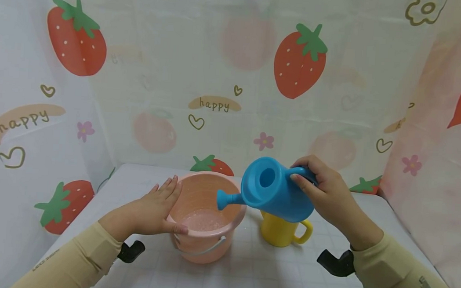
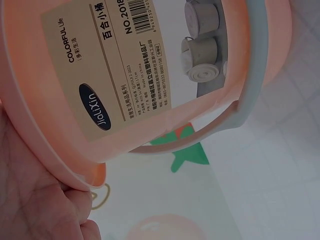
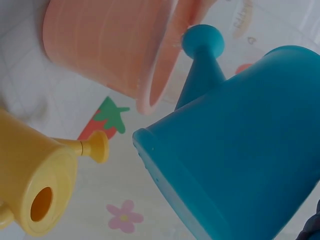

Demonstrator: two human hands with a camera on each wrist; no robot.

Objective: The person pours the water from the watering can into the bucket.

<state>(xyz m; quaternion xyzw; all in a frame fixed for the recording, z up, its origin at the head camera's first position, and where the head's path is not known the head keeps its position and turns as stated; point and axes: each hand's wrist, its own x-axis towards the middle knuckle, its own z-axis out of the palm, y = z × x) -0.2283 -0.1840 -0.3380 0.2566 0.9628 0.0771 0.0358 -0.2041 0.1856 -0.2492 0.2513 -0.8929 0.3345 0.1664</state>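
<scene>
My right hand grips the handle of a blue watering can, holding it tilted to the left. Its spout and round rose hang over the opening of a pink bucket. Against the bucket's left rim rests my left hand, fingers fairly straight and the thumb along the front edge. Small bubbles or ripples show at the bucket's bottom. The left wrist view has the bucket's printed label close up. From the right wrist, the blue can's body fills much of the view; the gripping fingers are hidden there.
A yellow watering can stands upright on the white table, right of the bucket and partly behind the blue can. The bucket's pale handle hangs down its front. A strawberry-printed cloth encloses the back and sides.
</scene>
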